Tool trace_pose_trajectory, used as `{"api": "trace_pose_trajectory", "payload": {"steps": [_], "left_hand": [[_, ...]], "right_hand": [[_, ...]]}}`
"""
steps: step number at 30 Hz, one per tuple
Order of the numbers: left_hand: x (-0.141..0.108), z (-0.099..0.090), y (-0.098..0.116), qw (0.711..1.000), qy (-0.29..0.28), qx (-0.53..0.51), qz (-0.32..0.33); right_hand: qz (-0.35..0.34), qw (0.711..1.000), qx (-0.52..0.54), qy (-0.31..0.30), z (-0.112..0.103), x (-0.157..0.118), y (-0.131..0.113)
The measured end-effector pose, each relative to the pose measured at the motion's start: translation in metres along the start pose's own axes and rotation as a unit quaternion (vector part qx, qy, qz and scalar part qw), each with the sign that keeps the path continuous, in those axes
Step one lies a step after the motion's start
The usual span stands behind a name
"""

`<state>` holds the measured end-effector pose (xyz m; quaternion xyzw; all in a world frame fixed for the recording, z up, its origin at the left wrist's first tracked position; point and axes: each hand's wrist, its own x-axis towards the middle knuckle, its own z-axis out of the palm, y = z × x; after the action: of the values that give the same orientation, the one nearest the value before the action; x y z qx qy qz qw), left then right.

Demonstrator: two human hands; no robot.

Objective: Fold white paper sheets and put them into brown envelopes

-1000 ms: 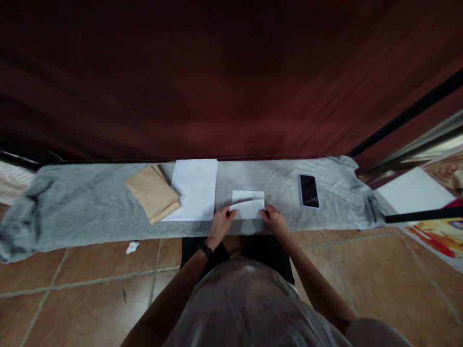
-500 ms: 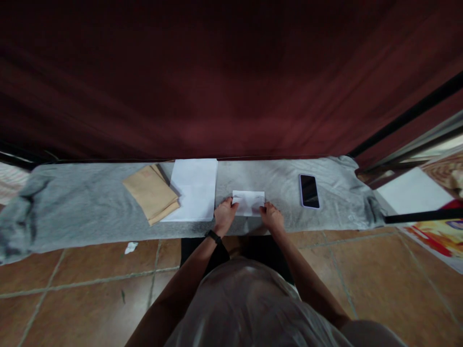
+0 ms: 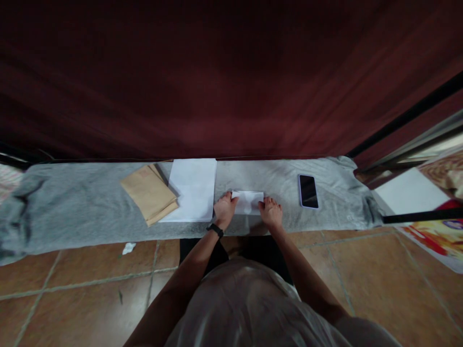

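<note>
Centrally, folded paper, left hand touching, right hand touching

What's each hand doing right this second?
Left hand: closed, holding the left end of the folded white paper.
Right hand: closed, holding that paper's right end.

there are two bare hands, one folded white paper sheet, one flat stack of white paper, at least two brown paper pieces, one black-screened rectangular phone, one black wristband.
</note>
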<state>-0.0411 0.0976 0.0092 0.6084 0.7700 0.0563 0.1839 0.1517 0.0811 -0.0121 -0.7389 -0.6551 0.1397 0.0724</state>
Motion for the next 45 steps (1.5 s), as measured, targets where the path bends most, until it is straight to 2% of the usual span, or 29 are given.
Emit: {"api": "trace_pose_trajectory", "payload": {"steps": [3, 5, 7, 9, 11, 13, 17, 21, 23, 25, 27, 29, 34, 40, 45], "left_hand": [[0.003, 0.001, 0.001, 1.0, 0.004, 0.003, -0.012], [0.004, 0.0, 0.002, 1.0, 0.002, 0.002, -0.021], [0.006, -0.002, 0.004, 1.0, -0.005, 0.001, -0.027], [0.007, -0.004, 0.005, 0.999, -0.013, -0.001, -0.029], [0.007, -0.004, 0.005, 1.0, -0.016, -0.004, -0.025], [0.007, -0.003, 0.005, 1.0, -0.014, -0.004, -0.022], [0.008, 0.002, 0.004, 1.0, -0.003, -0.003, -0.026], [0.004, 0.006, 0.003, 0.999, 0.022, -0.037, -0.023], [-0.005, 0.011, 0.003, 0.996, 0.059, -0.063, 0.02], [-0.017, 0.018, 0.004, 0.988, 0.086, -0.072, 0.103], [-0.031, 0.028, 0.005, 0.975, 0.08, -0.056, 0.198], [-0.042, 0.037, 0.004, 0.965, 0.06, -0.022, 0.253], [-0.049, 0.048, -0.004, 0.961, 0.039, 0.018, 0.272], [-0.048, 0.04, -0.015, 0.949, 0.036, 0.024, 0.313], [-0.049, 0.035, -0.015, 0.945, 0.035, 0.037, 0.325]], "right_hand": [[0.003, 1.0, 0.007, 0.025, 0.002, 0.002, 0.002], [-0.005, 0.998, 0.016, 0.063, 0.003, 0.002, 0.001], [-0.04, 0.993, 0.03, 0.104, 0.004, -0.001, -0.001], [-0.103, 0.986, 0.046, 0.122, 0.007, -0.005, -0.007], [-0.168, 0.978, 0.056, 0.111, 0.013, -0.01, -0.013], [-0.205, 0.973, 0.056, 0.092, 0.02, -0.015, -0.018], [-0.209, 0.973, 0.051, 0.081, 0.034, -0.019, -0.022], [-0.197, 0.976, 0.048, 0.078, 0.04, -0.02, -0.022], [-0.194, 0.977, 0.042, 0.074, 0.04, -0.019, -0.022], [-0.196, 0.977, 0.035, 0.074, 0.041, -0.02, -0.021], [-0.204, 0.976, 0.03, 0.074, 0.042, -0.02, -0.02], [-0.209, 0.975, 0.025, 0.073, 0.043, -0.02, -0.018], [-0.206, 0.976, 0.019, 0.068, 0.044, -0.019, -0.015], [-0.229, 0.971, 0.007, 0.063, 0.039, -0.019, -0.006], [-0.206, 0.976, 0.0, 0.068, 0.029, -0.015, 0.016]]}}
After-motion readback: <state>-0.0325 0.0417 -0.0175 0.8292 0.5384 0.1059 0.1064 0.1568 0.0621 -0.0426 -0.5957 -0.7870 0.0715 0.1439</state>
